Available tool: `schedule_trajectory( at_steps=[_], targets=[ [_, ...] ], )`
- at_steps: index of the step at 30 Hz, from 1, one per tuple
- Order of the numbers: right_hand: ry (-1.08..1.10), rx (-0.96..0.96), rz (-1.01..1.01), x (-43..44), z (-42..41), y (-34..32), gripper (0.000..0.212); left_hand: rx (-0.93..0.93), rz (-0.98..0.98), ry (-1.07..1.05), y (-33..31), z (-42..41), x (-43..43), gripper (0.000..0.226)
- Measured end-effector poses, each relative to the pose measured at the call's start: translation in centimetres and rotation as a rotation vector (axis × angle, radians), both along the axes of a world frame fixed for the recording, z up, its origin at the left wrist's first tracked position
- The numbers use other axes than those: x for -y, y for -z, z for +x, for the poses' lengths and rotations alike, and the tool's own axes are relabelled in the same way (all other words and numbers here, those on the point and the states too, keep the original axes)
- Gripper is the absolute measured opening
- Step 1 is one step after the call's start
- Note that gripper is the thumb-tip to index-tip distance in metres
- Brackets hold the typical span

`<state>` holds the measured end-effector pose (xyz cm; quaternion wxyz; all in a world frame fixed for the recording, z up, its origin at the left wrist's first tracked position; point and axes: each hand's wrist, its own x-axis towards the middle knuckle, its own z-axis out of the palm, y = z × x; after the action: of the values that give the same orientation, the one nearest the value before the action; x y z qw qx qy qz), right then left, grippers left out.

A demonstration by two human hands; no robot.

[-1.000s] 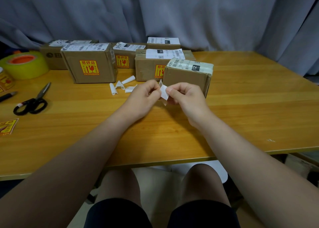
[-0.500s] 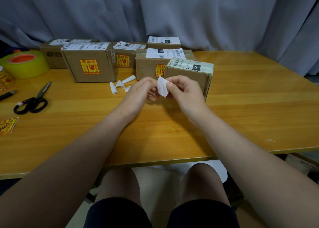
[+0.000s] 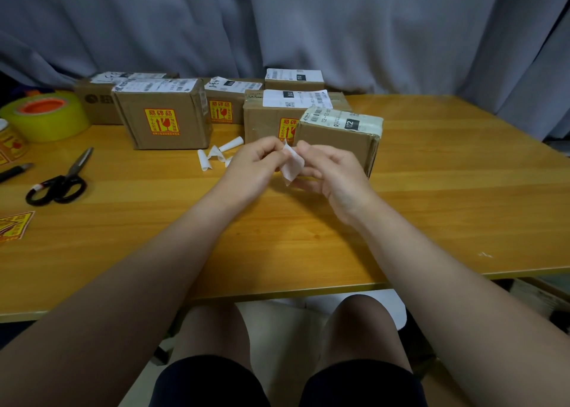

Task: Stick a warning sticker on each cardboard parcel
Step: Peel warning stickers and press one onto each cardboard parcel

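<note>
A small white-backed sticker (image 3: 291, 167) hangs tilted in the air, pinched near its top by the left hand (image 3: 256, 166) and right hand (image 3: 334, 172). It is just in front of the nearest brown cardboard parcel (image 3: 336, 146), whose front is plain. Three cardboard parcels behind (image 3: 132, 123) show yellow-and-red warning stickers (image 3: 162, 122) on their fronts.

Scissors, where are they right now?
In the head view the scissors lie flat on the table at the far left, nearer the person than the yellow tape roll and just right of a dark pen.
</note>
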<state>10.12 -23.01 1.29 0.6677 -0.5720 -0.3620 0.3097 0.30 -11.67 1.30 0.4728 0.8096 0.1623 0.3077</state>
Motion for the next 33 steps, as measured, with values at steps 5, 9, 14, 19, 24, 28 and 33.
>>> schedule_trajectory(
  at_steps=[5,9,14,19,24,28,33],
  targets=[
    [0.197,0.173,0.009,-0.6,-0.2,-0.1,0.008,-0.040,0.195,-0.010,0.1,0.4,0.3,0.020],
    [0.261,0.190,-0.016,-1.0,-0.3,-0.3,0.013,-0.045,0.088,0.010,-0.1,0.5,0.2,0.020],
    [0.367,0.116,-0.023,-1.7,-0.9,-0.3,0.021,-0.003,-0.150,0.003,-0.3,0.4,0.7,0.020],
    [0.450,0.051,-0.012,-2.0,-1.2,-0.2,0.026,0.038,-0.279,-0.015,0.0,0.4,1.1,0.023],
    [0.539,0.013,0.018,-2.3,-1.3,0.0,0.029,0.031,-0.296,-0.077,0.1,0.6,1.4,0.022],
    [0.606,-0.069,0.094,-2.5,-1.2,0.0,0.029,0.030,-0.306,-0.139,0.2,0.7,1.3,0.024],
    [0.635,-0.047,0.126,-2.3,-1.2,0.2,0.030,-0.013,-0.276,-0.177,0.4,0.7,1.1,0.022]
  ],
)
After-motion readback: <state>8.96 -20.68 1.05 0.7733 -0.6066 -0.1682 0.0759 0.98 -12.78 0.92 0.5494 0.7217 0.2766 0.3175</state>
